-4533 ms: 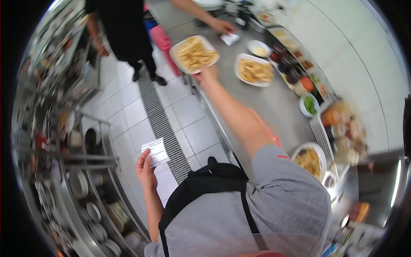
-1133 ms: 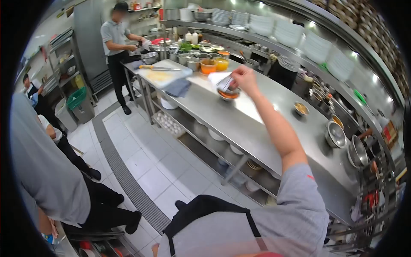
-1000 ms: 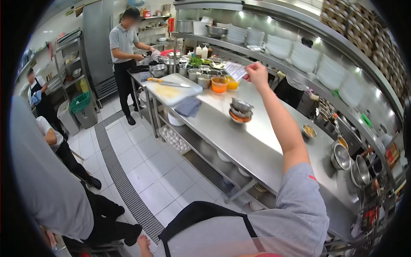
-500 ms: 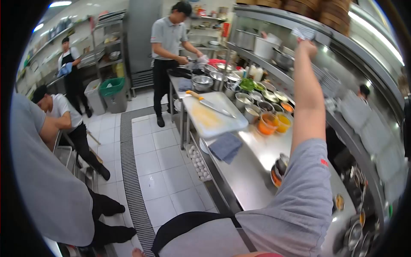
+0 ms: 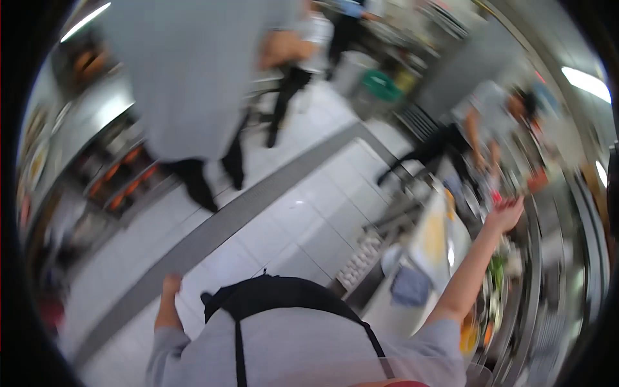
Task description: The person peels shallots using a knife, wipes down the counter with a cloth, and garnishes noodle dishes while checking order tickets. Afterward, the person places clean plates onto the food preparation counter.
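Observation:
My right hand [image 5: 506,214] reaches out to the far right, above the end of the steel counter and beside the shelving. It is smeared by motion, so its fingers and anything in them cannot be made out. My left hand [image 5: 171,282] hangs low on the left over the tiled floor, away from any object; blur hides its fingers. Below my right forearm lie a white cutting board [image 5: 433,232] and a folded grey-blue cloth [image 5: 411,286]. A blurred knife blade [image 5: 451,250] rests on the board.
Close by on the left stands a person in grey [image 5: 187,77]. Another person [image 5: 480,119] works at the counter's far end. A floor drain [image 5: 258,190] crosses the tiles [image 5: 290,222]. Eggs [image 5: 360,261] sit under the counter; a green-lined bin [image 5: 380,85] stands farther back.
The view has swung left and tilted, with strong blur. My right hand has come away from the high shelf where it touched a pale item. My left arm has come into view.

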`<state>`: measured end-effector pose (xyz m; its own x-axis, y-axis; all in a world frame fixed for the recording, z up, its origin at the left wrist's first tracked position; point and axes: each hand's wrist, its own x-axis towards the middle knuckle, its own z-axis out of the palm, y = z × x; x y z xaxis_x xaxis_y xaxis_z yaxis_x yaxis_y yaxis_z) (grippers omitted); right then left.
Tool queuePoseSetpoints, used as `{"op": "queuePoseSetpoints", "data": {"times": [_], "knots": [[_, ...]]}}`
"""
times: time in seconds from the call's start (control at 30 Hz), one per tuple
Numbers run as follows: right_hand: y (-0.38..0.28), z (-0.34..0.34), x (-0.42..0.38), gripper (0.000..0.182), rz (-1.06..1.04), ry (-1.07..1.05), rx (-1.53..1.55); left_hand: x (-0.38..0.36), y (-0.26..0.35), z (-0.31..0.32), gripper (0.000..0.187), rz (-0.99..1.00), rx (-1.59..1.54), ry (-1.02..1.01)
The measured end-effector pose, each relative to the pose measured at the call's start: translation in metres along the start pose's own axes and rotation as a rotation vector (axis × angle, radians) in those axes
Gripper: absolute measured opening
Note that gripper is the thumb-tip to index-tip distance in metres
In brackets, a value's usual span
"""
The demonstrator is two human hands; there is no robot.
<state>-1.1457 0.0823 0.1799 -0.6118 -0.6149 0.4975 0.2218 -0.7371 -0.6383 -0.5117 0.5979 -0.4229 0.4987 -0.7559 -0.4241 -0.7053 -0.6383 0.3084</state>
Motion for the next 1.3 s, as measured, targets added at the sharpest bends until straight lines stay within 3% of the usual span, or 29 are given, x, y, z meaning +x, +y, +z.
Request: {"op": "queuePoseSetpoints", "data": {"times": [0.03,0.1,0.13,0.17,0.2,0.27,0.33,0.37,0.4,0.47,0.53,0.63,0.73,0.8,0.9,0.93,1.0,1.03,1.17,1.27,1.3], "knots": [[0.037,0.025,-0.046,0.013,0.126,-0.052,-0.038,-0.028,0.045,-0.060,0.025,-0.330,-0.392,0.036],[0.110,0.069,-0.157,0.011,0.398,-0.203,-0.071,-0.063,0.044,-0.078,0.031,-0.259,-0.574,0.512],[0.147,0.084,-0.210,0.013,0.522,-0.366,-0.093,-0.075,0.021,-0.074,0.032,-0.440,-0.713,0.431],[0.164,0.134,-0.352,0.012,0.739,-0.543,-0.091,-0.134,-0.021,-0.057,0.032,-0.613,-0.805,0.447],[0.158,0.156,-0.419,0.012,0.793,-0.670,-0.044,-0.149,-0.042,-0.048,0.033,-0.671,-0.876,0.409],[0.132,0.192,-0.531,0.012,0.938,-0.896,0.091,-0.200,-0.118,0.037,0.029,-0.781,-0.776,0.483],[0.101,0.228,-0.625,0.013,1.048,-1.019,0.163,-0.282,-0.120,0.030,0.022,-1.021,-0.902,0.368],[0.081,0.245,-0.664,0.014,1.123,-1.055,0.184,-0.316,-0.135,0.043,0.019,-1.139,-0.916,0.198],[0.068,0.260,-0.698,0.017,1.146,-1.122,0.234,-0.348,-0.150,0.051,0.020,-1.040,-0.623,-0.154],[0.050,0.284,-0.758,0.023,1.191,-1.185,0.207,-0.397,-0.195,0.135,0.021,-1.278,-1.115,0.135],[0.046,0.300,-0.812,0.031,1.237,-1.187,0.223,-0.418,-0.190,0.113,0.018,-1.615,-1.467,0.281],[0.049,0.319,-0.881,0.032,1.160,-1.448,0.211,-0.407,-0.172,0.057,0.020,-1.591,-1.481,0.751],[0.036,0.347,-0.944,0.027,1.278,-1.444,0.258,-0.379,-0.193,0.060,0.023,-1.453,-1.627,1.084],[0.029,0.373,-0.982,0.023,1.299,-1.483,0.242,-0.353,-0.195,0.052,0.019,-1.535,-1.378,1.084],[0.012,0.422,-1.041,0.018,1.376,-1.524,0.206,-0.312,-0.242,0.125,0.017,-1.672,-0.947,0.820],[0.017,0.438,-1.067,0.018,1.378,-1.533,0.220,-0.313,-0.261,0.120,0.017,-1.680,-0.949,0.834],[0.032,0.471,-1.122,0.024,1.254,-1.654,0.354,-0.310,-0.286,0.107,0.016,-1.608,-0.769,0.788],[0.025,0.492,-1.138,0.034,1.176,-1.777,0.092,-0.304,-0.294,0.097,0.016,-1.573,-0.682,0.760],[-0.005,0.562,-1.241,0.032,1.331,-1.945,0.363,-0.292,-0.379,0.006,0.026,-1.748,-1.158,0.930],[-0.071,0.620,-1.301,0.039,1.369,-2.118,0.370,-0.273,-0.467,-0.069,0.031,-1.685,-1.322,1.271],[-0.080,0.636,-1.331,0.038,1.453,-2.139,0.410,-0.267,-0.490,-0.105,0.030,-1.516,-1.466,1.552]]}}
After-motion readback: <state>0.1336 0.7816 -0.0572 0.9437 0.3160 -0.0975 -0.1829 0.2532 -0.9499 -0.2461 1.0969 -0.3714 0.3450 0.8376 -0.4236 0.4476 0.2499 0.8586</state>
